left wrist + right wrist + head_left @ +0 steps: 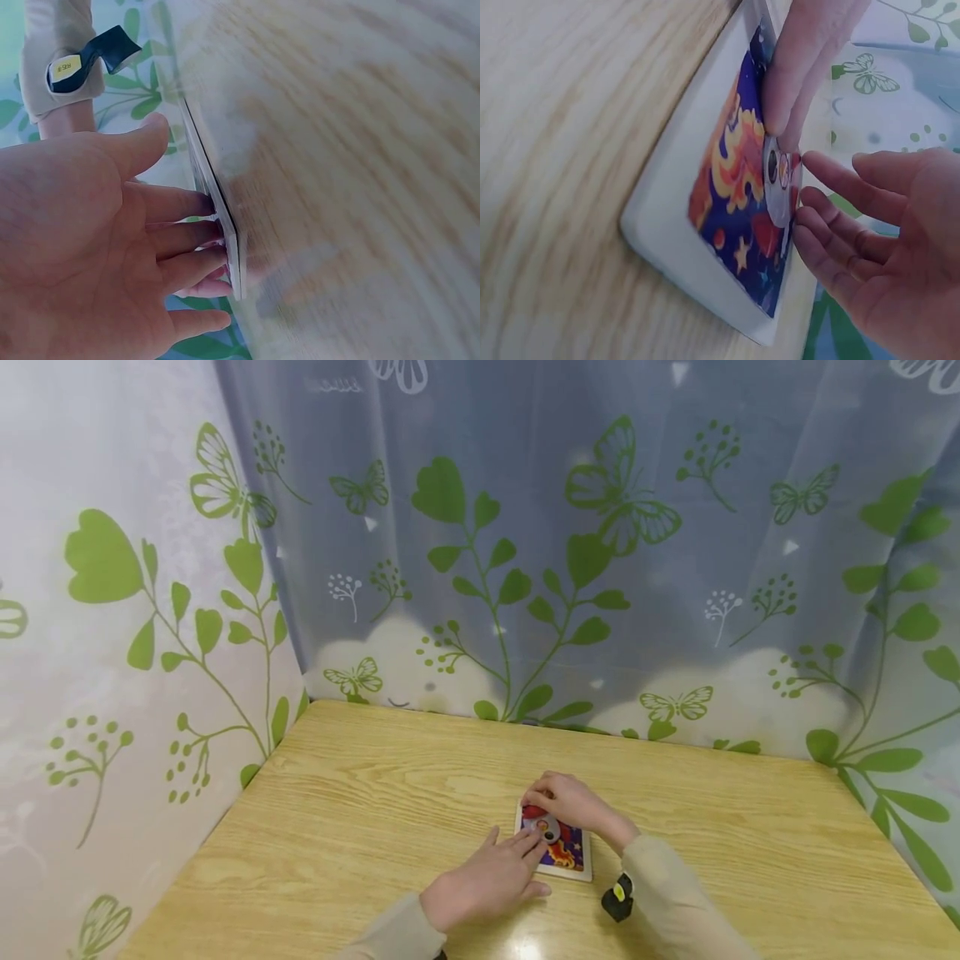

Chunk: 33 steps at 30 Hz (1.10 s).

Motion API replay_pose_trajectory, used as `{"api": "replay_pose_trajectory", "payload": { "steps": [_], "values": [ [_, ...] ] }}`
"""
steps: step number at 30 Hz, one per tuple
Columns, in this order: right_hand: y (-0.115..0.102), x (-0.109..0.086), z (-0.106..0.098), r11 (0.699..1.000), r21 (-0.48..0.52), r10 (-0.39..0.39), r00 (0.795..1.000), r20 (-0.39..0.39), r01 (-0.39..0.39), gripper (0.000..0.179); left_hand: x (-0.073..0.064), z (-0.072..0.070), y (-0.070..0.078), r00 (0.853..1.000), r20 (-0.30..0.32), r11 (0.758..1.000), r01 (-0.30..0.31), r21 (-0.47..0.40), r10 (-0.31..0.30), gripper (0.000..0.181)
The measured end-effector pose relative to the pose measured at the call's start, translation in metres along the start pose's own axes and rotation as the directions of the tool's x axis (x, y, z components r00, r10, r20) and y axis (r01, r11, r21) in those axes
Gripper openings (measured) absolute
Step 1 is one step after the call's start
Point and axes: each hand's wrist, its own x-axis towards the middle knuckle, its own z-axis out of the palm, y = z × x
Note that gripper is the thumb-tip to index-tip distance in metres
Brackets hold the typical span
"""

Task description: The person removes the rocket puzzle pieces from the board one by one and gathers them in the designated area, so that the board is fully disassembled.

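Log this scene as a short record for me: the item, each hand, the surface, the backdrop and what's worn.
Item: flat picture board, pale border, flames and stars on dark blue
Item position: lying flat on the table
Left hand: fingers extended, fingertips on the picture
Right hand: fingers bent, fingertips at the board's far edge
Surface: light wood-grain table
Backdrop: hanging fabric with green leaves and butterflies
Worn: pale sleeves; black band with yellow label at the right wrist
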Motion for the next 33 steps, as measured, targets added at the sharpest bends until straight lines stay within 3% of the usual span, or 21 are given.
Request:
{"api": "replay_pose_trajectory", "payload": {
  "steps": [8, 19, 33],
  "values": [
    [0.0011, -0.0012, -0.0027, 0.995, -0.091, -0.039, 0.999, 0.009, 0.040, 0.023, -0.0007, -0.0024, 0.0026, 1.000, 0.021, 1.000, 0.014, -0.011, -0.014, 0.068],
    [-0.0001, -0.0026, -0.0056, 0.988, -0.137, -0.066, 0.998, 0.001, 0.066, 0.020, -0.0003, 0.0003, 0.0043, 1.000, 0.013, 1.000, 0.015, 0.001, -0.015, 0.069],
    [0.0054, -0.0050, -0.0034, 0.992, -0.078, -0.097, 0.995, 0.004, 0.097, 0.018, -0.0023, -0.0047, 0.0056, 1.000, 0.012, 1.000, 0.021, -0.023, -0.020, 0.068]
  ]
}}
